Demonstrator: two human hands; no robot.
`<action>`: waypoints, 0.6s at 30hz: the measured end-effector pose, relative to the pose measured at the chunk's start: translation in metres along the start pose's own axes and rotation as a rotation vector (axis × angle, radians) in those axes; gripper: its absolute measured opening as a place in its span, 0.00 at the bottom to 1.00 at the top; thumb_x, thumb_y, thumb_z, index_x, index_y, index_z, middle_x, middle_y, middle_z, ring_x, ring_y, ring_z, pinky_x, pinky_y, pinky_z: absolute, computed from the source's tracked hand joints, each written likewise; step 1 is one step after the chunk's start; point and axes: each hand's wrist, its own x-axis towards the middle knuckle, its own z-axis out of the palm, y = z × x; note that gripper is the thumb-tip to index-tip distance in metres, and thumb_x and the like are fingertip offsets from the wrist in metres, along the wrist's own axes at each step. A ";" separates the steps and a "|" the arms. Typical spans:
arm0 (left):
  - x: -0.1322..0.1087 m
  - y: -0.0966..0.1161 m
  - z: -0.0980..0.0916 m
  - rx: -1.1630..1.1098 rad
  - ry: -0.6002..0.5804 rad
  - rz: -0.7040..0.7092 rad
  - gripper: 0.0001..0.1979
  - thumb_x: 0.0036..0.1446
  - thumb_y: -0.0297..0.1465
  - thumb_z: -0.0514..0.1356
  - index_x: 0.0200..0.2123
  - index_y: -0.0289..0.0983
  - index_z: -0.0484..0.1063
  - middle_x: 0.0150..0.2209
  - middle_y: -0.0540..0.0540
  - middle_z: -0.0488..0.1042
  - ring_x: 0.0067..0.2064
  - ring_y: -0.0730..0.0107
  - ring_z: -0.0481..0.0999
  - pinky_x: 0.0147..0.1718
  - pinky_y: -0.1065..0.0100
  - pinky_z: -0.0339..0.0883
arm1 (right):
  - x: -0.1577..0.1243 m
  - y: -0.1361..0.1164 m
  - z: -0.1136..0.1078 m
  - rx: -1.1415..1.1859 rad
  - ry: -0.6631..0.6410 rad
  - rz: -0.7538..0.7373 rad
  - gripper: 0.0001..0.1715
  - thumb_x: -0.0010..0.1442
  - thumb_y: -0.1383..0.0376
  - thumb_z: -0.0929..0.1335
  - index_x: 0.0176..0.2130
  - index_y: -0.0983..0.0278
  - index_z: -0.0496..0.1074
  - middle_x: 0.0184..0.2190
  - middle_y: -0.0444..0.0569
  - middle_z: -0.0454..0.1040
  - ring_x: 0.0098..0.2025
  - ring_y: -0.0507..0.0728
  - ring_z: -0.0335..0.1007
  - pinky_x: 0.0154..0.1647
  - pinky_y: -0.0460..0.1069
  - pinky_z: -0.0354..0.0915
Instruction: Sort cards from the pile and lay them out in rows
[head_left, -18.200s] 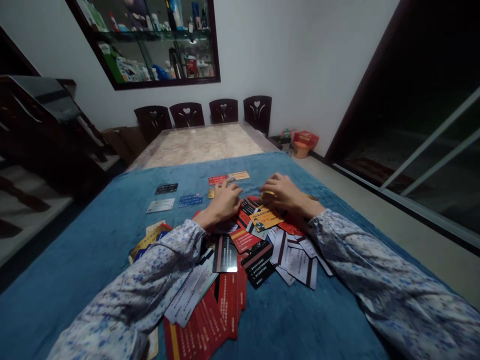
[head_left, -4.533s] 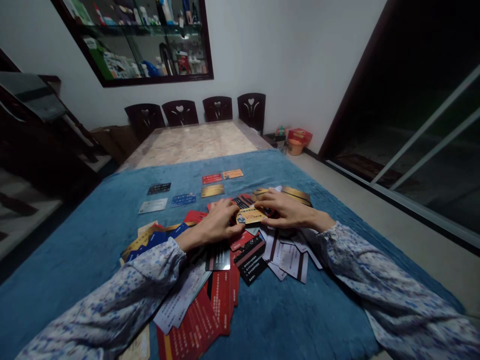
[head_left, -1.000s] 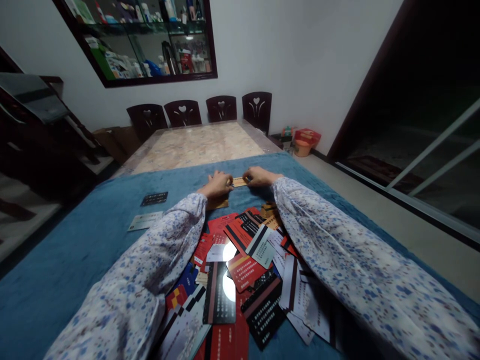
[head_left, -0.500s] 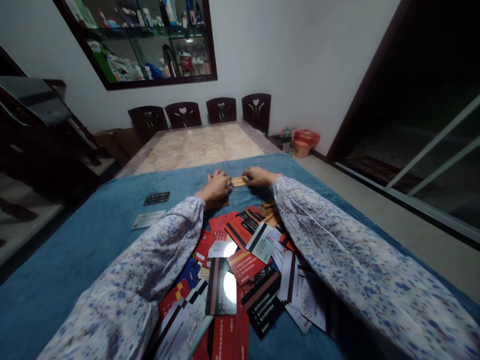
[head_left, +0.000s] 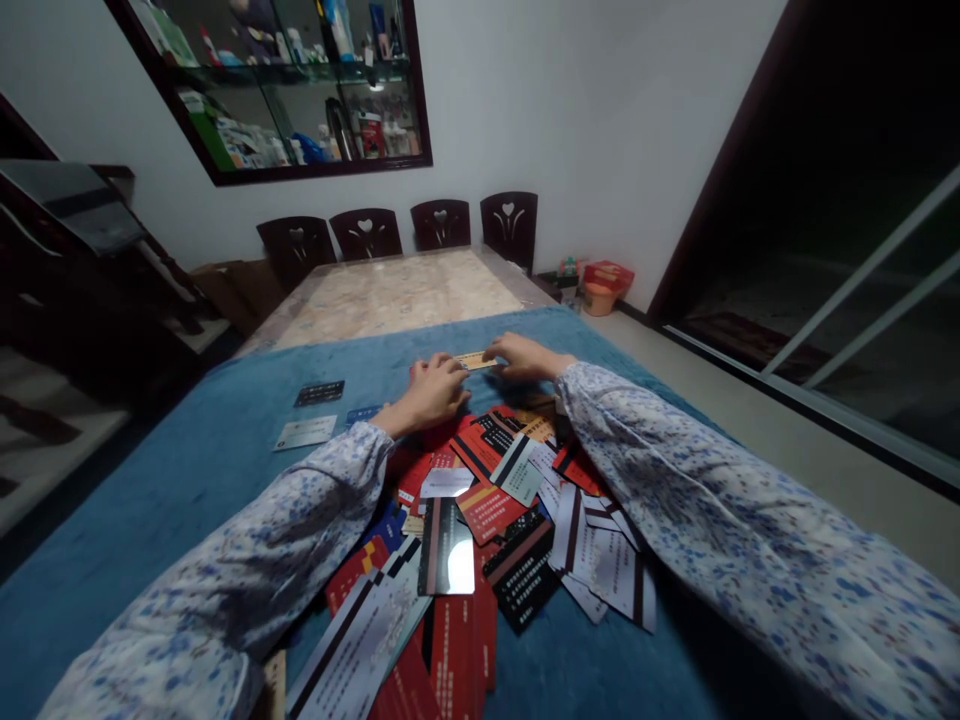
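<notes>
Both my hands reach to the far side of a pile of plastic cards [head_left: 495,500] that lies on a blue cloth [head_left: 187,480]. My right hand [head_left: 525,357] pinches the right end of an orange card [head_left: 472,360] held low over the cloth. The curled fingers of my left hand [head_left: 431,390] are at the card's left end. A red card is partly hidden under my left hand. The pile holds red, black, white and gold cards, several with magnetic stripes facing up.
To the left, a black card [head_left: 319,392], a pale card [head_left: 304,432] and a blue card [head_left: 364,412] lie singly. Beyond the cloth is a marble table top [head_left: 397,290] with dark chairs [head_left: 439,222]. A red bucket [head_left: 607,285] stands by the wall.
My arms have drawn back slightly toward me, and my left hand has slid nearer along the cloth. The orange card stays between my two hands. The view has tilted a little.
</notes>
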 end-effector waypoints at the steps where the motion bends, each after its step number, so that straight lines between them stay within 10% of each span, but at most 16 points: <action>1: -0.004 0.003 -0.001 -0.008 0.005 0.013 0.17 0.64 0.35 0.57 0.53 0.38 0.75 0.58 0.36 0.72 0.63 0.44 0.60 0.56 0.42 0.56 | -0.004 -0.002 -0.001 0.001 0.005 -0.007 0.21 0.63 0.67 0.68 0.55 0.66 0.78 0.50 0.58 0.79 0.52 0.63 0.72 0.50 0.50 0.63; 18: -0.074 0.077 -0.013 -0.112 -0.026 0.242 0.15 0.68 0.31 0.54 0.54 0.40 0.73 0.60 0.39 0.72 0.65 0.45 0.59 0.59 0.39 0.55 | -0.070 -0.033 0.001 0.088 0.095 -0.115 0.14 0.63 0.68 0.69 0.47 0.64 0.81 0.43 0.56 0.79 0.46 0.61 0.68 0.45 0.52 0.61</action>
